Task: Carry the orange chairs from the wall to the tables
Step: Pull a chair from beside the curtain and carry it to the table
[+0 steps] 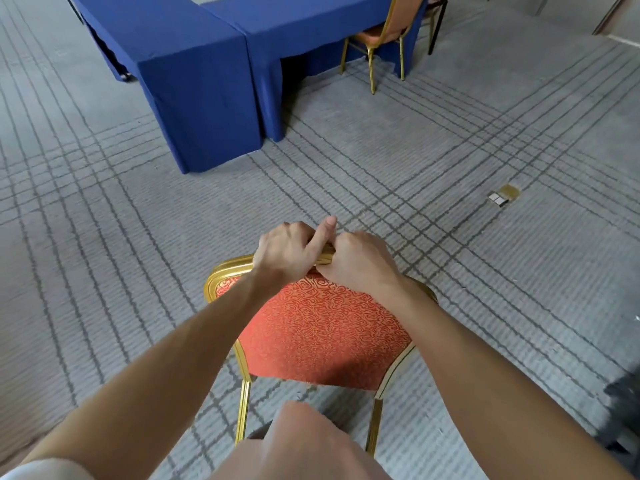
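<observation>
A knee (306,441), perhaps; left hand (285,252) and right hand (360,263) grip the orange chair (322,327), carpet (104,237) and tables (194,74) beyond.

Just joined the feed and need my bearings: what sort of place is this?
Probably a hotel banquet or conference room: tables skirted in blue cloth, gold-framed orange chairs, and grey line-patterned carpet throughout.

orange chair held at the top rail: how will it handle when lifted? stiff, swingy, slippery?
Probably rigid: the orange chair has a gold, metal-looking frame. Likely to swing, since left hand and right hand both grip the top rail, weight below. Glossy rail may be slippery.
</observation>
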### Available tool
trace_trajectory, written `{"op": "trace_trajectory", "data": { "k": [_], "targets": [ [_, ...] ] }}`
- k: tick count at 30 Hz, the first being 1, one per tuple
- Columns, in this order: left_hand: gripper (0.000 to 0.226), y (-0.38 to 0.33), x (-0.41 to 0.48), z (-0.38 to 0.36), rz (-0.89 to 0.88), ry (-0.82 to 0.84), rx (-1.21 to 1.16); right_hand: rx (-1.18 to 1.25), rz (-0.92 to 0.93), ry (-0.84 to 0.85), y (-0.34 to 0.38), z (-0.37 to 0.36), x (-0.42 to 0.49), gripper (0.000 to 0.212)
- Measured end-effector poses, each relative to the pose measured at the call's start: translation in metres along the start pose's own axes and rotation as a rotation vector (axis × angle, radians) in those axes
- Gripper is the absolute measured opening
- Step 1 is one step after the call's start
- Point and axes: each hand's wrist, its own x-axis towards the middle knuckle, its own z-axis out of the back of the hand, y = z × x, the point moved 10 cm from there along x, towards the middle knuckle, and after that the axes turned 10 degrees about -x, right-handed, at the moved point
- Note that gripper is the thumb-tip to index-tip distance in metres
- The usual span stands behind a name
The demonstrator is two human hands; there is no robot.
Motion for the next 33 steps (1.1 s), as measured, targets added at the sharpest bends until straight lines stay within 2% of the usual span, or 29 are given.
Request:
{"op": "trace_trajectory", "data": {
  "k": [7,9,11,13,16,19,23,28,31,33],
  "targets": [
    [0.099,0.008,0.083,-0.012,-0.123,0.082,0.134,0.078,-0.008,-0.001,-0.036,0.016,0.075,0.034],
    [0.090,0.008,0.111,-0.018,-0.114,0.106,0.131,0.081,-0.005,0.007,-0.048,0.019,0.100,0.033],
    [0.059,0.005,0.144,-0.025,-0.125,0.130,0.185,0.096,-0.014,0.034,-0.067,0.021,0.131,0.032],
    [0.044,0.000,0.178,-0.031,-0.171,0.138,0.272,0.144,-0.024,0.074,-0.084,0.022,0.162,0.032],
    [0.039,0.002,0.235,-0.044,-0.206,0.163,0.327,0.125,-0.005,0.112,-0.107,0.027,0.213,0.030],
    [0.038,0.006,0.285,-0.058,-0.191,0.208,0.277,0.024,0.033,0.171,-0.129,0.034,0.253,0.030],
    [0.038,-0.027,0.328,-0.072,-0.341,0.234,0.318,-0.016,-0.036,0.207,-0.172,0.048,0.281,0.029],
    [0.032,-0.072,0.389,-0.056,-0.414,0.214,0.333,-0.082,-0.075,0.138,-0.213,0.109,0.312,0.030],
    [0.030,-0.092,0.418,-0.043,-0.463,0.121,0.297,-0.142,-0.072,0.087,-0.228,0.140,0.327,0.030],
    [0.032,-0.092,0.435,-0.048,-0.447,0.114,0.263,-0.180,-0.055,0.069,-0.237,0.147,0.339,0.030]
  ]
}}
